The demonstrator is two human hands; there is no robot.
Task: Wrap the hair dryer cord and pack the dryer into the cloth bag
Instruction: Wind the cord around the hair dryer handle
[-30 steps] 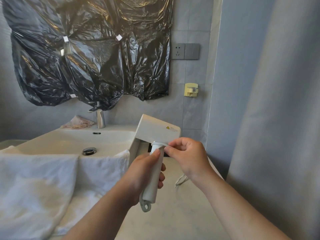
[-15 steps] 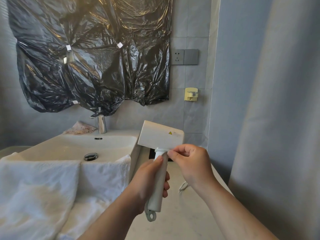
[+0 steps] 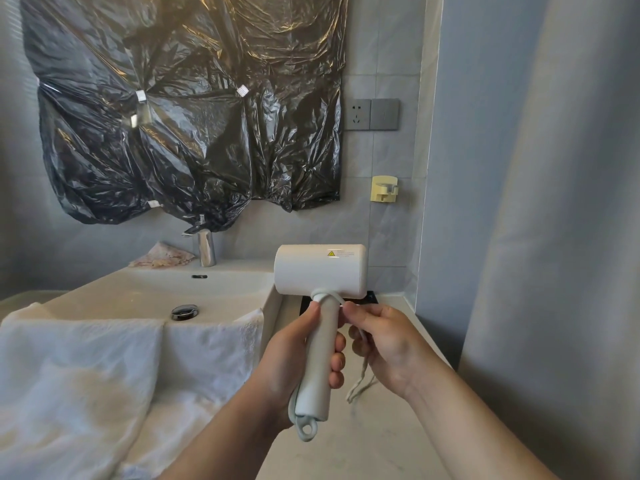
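Gripping white hair dryer upright in left hand, pinched its cord, apparently looped round the handle, in right hand.

The hair dryer has swung broadside; the right hand pinches the cord lower.

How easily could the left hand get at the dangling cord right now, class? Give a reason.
Probably not easily: the left hand grips the hair dryer handle, so it is occupied; the cord hangs on the handle's other side, under the right hand, which pinches it higher up.
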